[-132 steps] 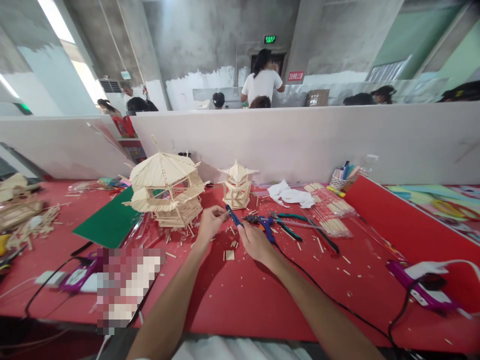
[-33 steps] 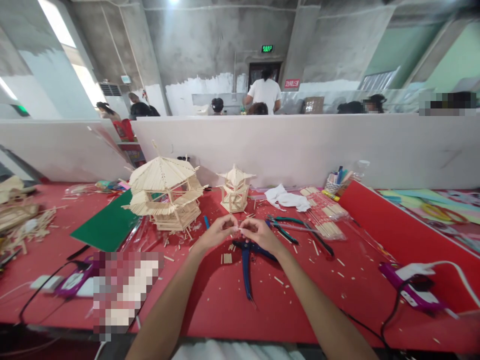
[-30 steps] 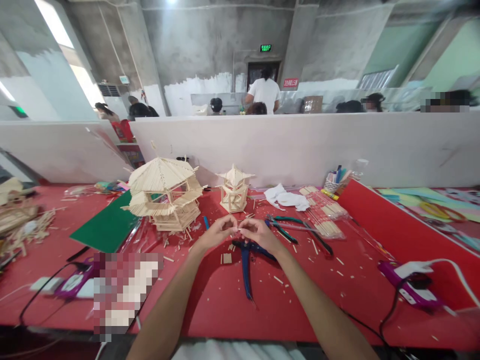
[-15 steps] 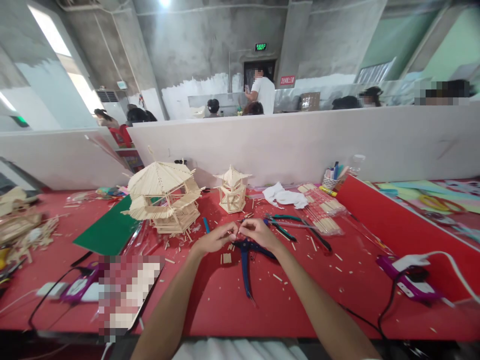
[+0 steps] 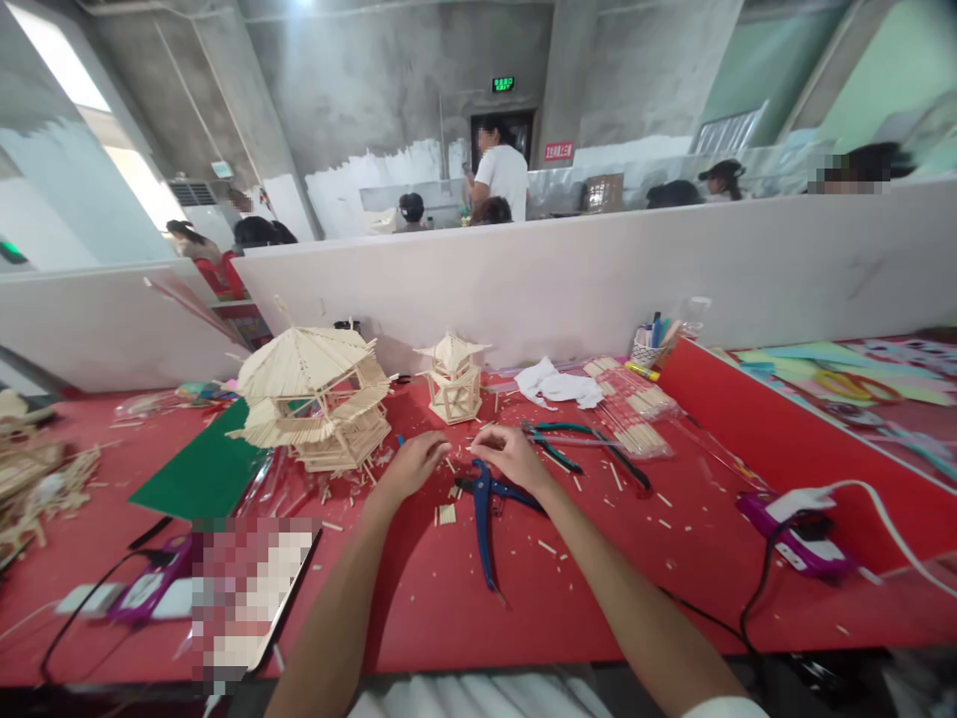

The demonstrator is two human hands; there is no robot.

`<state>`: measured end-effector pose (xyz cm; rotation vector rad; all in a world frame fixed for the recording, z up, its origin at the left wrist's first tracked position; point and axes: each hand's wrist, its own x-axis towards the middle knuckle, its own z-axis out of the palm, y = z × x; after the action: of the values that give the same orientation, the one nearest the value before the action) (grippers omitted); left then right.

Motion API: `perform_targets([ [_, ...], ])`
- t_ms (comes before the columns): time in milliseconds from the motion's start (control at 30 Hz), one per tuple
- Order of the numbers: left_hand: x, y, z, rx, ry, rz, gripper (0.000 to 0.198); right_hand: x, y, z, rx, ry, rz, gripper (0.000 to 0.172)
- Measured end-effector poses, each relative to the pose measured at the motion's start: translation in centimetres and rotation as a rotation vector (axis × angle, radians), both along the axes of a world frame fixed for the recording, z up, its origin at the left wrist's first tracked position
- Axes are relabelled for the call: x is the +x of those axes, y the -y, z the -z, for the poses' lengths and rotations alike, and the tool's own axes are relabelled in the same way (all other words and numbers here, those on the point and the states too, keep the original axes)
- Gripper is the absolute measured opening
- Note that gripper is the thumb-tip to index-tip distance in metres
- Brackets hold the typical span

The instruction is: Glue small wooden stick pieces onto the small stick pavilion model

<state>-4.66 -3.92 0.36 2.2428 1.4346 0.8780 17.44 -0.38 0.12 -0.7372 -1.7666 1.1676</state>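
Over the middle of the red table, my left hand (image 5: 420,465) has its thumb and fingers drawn together; anything in them is too small to make out. Facing it, a short gap away, my right hand (image 5: 511,459) is closed in a pinch with something tiny at its fingertips that I cannot name. Just below the right hand lies a blue-handled cutter (image 5: 482,524). Left of the cutter is a small flat piece of short wooden sticks (image 5: 447,514). Behind the hands stands a small wooden-stick pavilion (image 5: 454,389).
A larger stick pavilion (image 5: 308,394) stands left, by a green board (image 5: 195,464). Green-and-black-handled pliers (image 5: 568,429), a white cloth (image 5: 557,384) and bagged sticks (image 5: 635,409) lie right. Stick scraps litter the table (image 5: 538,623). A white partition (image 5: 523,274) closes the back.
My hands, whose fingertips met half a second ago, have moved apart, with the left drawn away to the left. The whole view has shifted slightly.
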Motion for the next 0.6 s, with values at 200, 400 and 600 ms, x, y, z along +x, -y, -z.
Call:
perform_targets([
  [200, 2.2, 0.1, 0.2, -0.075, 0.314, 0.078, 0.033, -0.5, 0.5, 0.1, 0.075, 0.023, 0.078, 0.017],
  [400, 2.1, 0.0, 0.5, -0.109, 0.442, 0.062, 0.03, -0.5, 0.6, -0.1, 0.086, 0.009, 0.072, 0.019],
  [600, 2.1, 0.0, 0.6, -0.078, 0.468, 0.018, 0.031, -0.5, 0.5, 0.1, -0.004, -0.032, -0.017, 0.026],
])
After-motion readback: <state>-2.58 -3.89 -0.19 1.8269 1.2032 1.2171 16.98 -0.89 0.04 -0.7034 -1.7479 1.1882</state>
